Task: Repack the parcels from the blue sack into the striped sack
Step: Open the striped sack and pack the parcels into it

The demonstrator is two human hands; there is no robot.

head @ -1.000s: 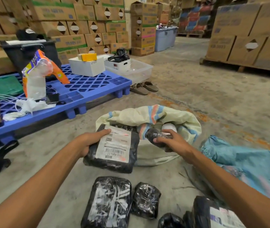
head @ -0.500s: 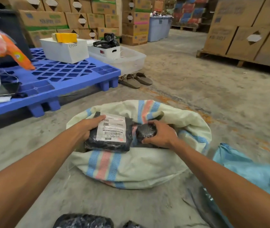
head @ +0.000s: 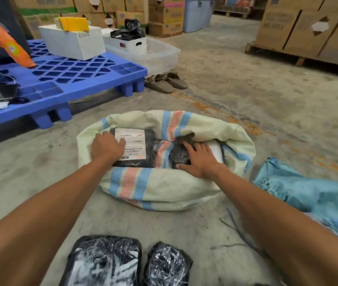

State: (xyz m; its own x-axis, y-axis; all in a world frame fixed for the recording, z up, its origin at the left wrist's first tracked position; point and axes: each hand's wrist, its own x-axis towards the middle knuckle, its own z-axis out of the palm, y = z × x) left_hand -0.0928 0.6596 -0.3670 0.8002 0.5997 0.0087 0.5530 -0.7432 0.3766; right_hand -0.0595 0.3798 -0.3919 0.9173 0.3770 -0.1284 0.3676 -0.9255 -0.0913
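1. Lays the left hand [head: 107, 148] palm down on the labelled black parcel [head: 143, 155] in the left half of the striped sack's [head: 164, 188] open mouth, fingers straight and loose over the white label, closing on nothing.
2. Presses the right hand [head: 200, 162] flat on a small shiny black parcel [head: 177, 155] in the right half of the mouth, fingers spread and released, thumb by the near rim, grasping nothing.
3. Shows a white parcel [head: 215, 150] just beyond the right hand, against the sack's right wall.
4. Finds the striped sack mid-floor with its rim rolled down and a fold of striped cloth between the two black parcels.
5. Finds the blue sack [head: 318, 195] crumpled on the floor to the right, near the striped sack but apart from it.
6. Finds a large wrapped parcel [head: 104, 263] and a smaller wrapped parcel [head: 166, 265] side by side on the floor at the near edge, between the forearms.
7. Finds a blue pallet [head: 61, 79] at the far left, with a white box [head: 71, 42] near its far right corner, a phone [head: 3, 92] toward its near left edge, and sandals [head: 164, 82] on the floor beside its right corner.
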